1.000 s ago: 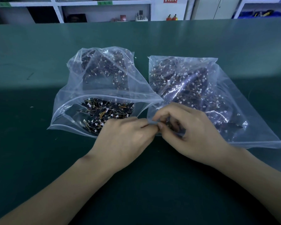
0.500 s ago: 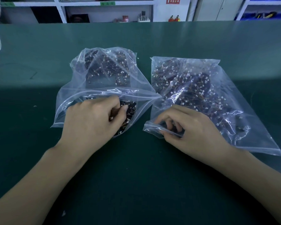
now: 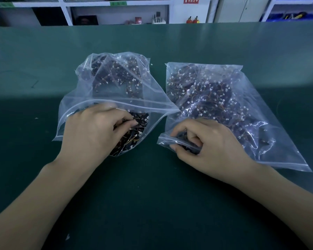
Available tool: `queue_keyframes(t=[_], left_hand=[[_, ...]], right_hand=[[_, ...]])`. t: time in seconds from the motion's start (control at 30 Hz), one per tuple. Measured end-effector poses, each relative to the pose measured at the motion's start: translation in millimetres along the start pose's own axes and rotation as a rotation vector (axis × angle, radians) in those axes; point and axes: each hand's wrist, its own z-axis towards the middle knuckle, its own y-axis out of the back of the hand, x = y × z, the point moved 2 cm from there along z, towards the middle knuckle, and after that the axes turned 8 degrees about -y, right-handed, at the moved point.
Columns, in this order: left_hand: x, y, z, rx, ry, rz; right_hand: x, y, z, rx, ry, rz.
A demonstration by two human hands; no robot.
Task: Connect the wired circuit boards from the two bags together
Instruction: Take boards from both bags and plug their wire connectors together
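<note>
- Clear plastic bags, left (image 3: 116, 91) and right (image 3: 224, 98), lie side by side on your green table (image 3: 152, 195)
- Your left hand (image 3: 90, 134) pinches boards (image 3: 134, 130) inside the left bag
- Your right hand (image 3: 210, 145) curls inside the right bag's mouth; its grip is hidden

Both bags are clear thin plastic film, glossy and creased: left bag (image 3: 116, 98), right bag (image 3: 242, 105). Each has a ribbed zip strip of the same clear plastic at the mouth. The circuit boards (image 3: 135, 123) inside look dark and matt, with thin orange-brown wires and small white plastic connectors. The worktop (image 3: 152, 204) is a dark green mat, matt and smooth, slightly scuffed. The shelving (image 3: 65, 13) behind is white-painted and smooth.
</note>
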Motion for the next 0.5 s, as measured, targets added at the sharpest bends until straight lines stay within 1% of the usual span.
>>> queue_keyframes(t=[0.27, 0.5], left_hand=[[-8.7, 9.8, 2.5, -0.218, -0.181, -0.08], [-27.1, 15.6, 3.6, -0.344, -0.254, -0.143]], right_hand=[[0.6, 1.3, -0.7, 0.0, -0.042, 0.056], [-2.9, 2.3, 0.2, -0.035, -0.073, 0.16]])
